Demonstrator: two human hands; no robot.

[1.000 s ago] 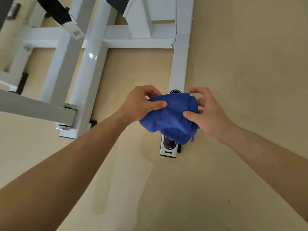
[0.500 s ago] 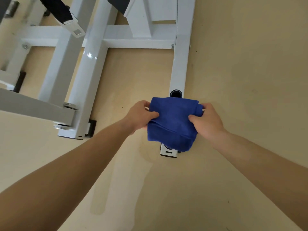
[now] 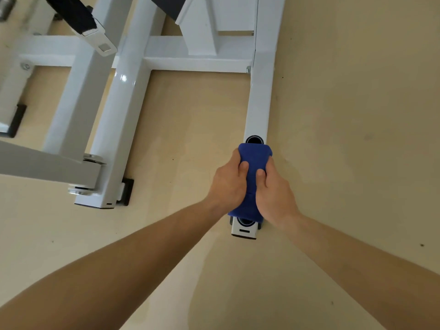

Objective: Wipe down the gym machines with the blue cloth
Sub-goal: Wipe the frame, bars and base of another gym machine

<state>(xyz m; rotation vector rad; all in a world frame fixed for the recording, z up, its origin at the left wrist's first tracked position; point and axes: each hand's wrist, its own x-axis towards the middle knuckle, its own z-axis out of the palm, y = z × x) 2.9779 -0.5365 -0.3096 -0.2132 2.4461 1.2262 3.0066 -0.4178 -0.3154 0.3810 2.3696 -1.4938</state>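
The blue cloth (image 3: 254, 158) is folded into a narrow strip between my two hands, above the white floor rail (image 3: 260, 103) of the gym machine. My left hand (image 3: 229, 179) grips the cloth's left side with its thumb on top. On the right side my right hand (image 3: 273, 189) grips it the same way, thumb pressed onto the fabric. The hands sit close together, almost touching. Below the cloth the rail's end cap (image 3: 244, 231) shows. A round black hole (image 3: 254, 140) in the rail shows just beyond the cloth.
More white frame bars (image 3: 119, 120) and a cross bar (image 3: 195, 60) of the machine spread over the beige floor to the left and ahead. A grey arm (image 3: 47, 165) juts in from the left. A black pad (image 3: 78, 17) hangs at top left. Bare floor lies to the right.
The cloth went from a loose bundle to a flat fold, then to a narrow strip. Both hands came together and now clasp it from either side over the rail.
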